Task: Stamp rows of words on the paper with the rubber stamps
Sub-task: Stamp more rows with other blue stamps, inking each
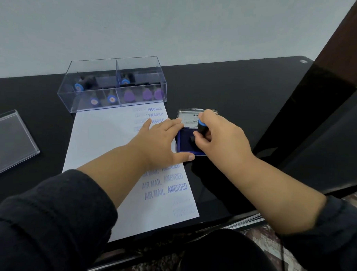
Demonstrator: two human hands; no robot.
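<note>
A white paper (pixel 103 144) lies on the black table, printed with blue rows reading FRAGILE at its top right and AIR MAIL and AMENDED lower down. My left hand (pixel 163 140) lies flat on the paper's right side, fingers straight, thumb by the ink pad. My right hand (pixel 218 135) grips a black rubber stamp with a blue cap (pixel 202 127) and holds it down on the blue ink pad (pixel 183 143), whose lid stands open behind.
A clear plastic box (pixel 114 83) with several blue-capped and purple stamps stands at the paper's far end. Its clear lid (pixel 9 140) lies at the left. A dark brown post (pixel 328 66) rises at the right. The table's front edge runs near my body.
</note>
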